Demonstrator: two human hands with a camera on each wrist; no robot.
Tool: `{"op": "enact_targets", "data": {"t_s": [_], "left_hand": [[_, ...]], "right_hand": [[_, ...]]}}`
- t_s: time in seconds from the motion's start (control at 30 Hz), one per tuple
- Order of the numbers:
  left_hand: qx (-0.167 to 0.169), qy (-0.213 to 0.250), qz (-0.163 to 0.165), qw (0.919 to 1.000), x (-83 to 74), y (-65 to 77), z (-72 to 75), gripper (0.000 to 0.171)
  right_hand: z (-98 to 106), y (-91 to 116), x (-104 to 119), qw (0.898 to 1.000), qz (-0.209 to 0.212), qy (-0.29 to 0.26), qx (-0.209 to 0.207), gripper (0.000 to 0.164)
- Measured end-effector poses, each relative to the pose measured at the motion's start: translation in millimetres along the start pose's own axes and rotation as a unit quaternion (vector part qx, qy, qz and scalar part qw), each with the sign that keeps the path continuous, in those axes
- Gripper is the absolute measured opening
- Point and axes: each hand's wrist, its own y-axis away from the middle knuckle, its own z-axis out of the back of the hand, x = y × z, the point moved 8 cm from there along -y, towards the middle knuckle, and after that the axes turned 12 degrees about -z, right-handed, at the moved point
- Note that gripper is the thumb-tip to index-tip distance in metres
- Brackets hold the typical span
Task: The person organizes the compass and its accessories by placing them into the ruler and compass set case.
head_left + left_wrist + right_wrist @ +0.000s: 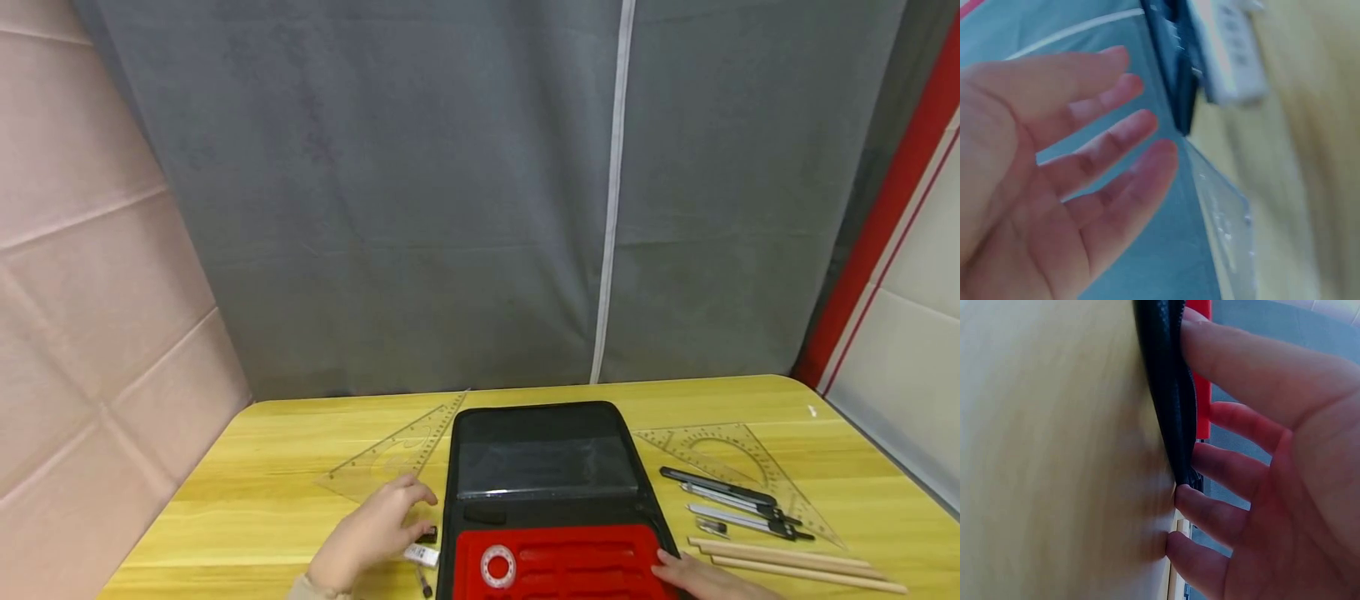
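A black zip case (555,512) lies unfolded at the front middle of the table, with a red moulded tray (585,536) in its near half. In the tray's left part sits a white ring-shaped disc (484,568). My left hand (372,531) hovers left of the case, fingers loosely spread and holding nothing. Close by its thumb are a white block with printing (422,555) and a small black piece (428,536). My right hand (707,575) touches the case's right edge, its fairly straight fingertips (1200,453) along the zip and the red tray.
Clear set squares lie left (352,478) and right (797,498) of the case. Right of it are metal compasses (738,518), a black-handled tool (712,483), a small clear container (711,527) and several wooden sticks (787,553). A grey curtain (420,208) hangs behind the table.
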Motion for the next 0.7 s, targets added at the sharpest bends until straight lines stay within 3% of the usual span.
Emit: {"op": "enact_targets", "data": {"t_s": [0.07,0.13,0.47,0.7], "left_hand": [[0.004,-0.003,0.005,1.0,4.6,1.7,-4.4,0.019],[0.012,-0.001,0.003,0.9999,6.9,2.4,-9.3,0.018],[0.009,0.011,-0.061,0.998,3.3,-2.2,-17.0,0.007],[0.024,0.02,-0.057,0.9979,3.2,-5.0,-19.8,0.008]], "right_hand": [[0,6,5,0.995,0.083,0.06,-0.007,0.049],[0,8,6,0.992,0.104,0.073,-0.016,0.054],[0,14,3,0.988,0.107,0.097,-0.053,0.054],[1,13,2,0.99,0.088,0.097,-0.057,0.05]]}}
